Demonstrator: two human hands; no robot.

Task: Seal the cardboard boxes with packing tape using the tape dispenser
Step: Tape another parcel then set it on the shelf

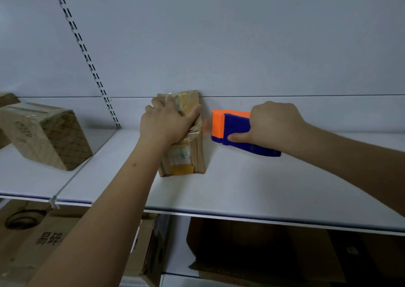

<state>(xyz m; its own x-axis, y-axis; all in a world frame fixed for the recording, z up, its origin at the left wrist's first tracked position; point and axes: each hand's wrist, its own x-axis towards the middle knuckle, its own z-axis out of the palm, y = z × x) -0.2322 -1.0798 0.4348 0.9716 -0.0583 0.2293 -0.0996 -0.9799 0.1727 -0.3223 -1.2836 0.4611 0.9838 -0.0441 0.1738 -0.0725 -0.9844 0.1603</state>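
Note:
A small brown cardboard box wrapped in clear tape lies on the white shelf, its far end against the back wall. My left hand grips the box from above, thumb curled over its right edge. My right hand holds a blue and orange tape dispenser just right of the box, orange end facing it. A short stretch of clear tape seems to run from the dispenser to the box's right side, blurred.
A larger taped cardboard box sits tilted on the shelf at the left. A slotted metal upright runs up the wall. Below the shelf stand several cardboard boxes, one with printed characters.

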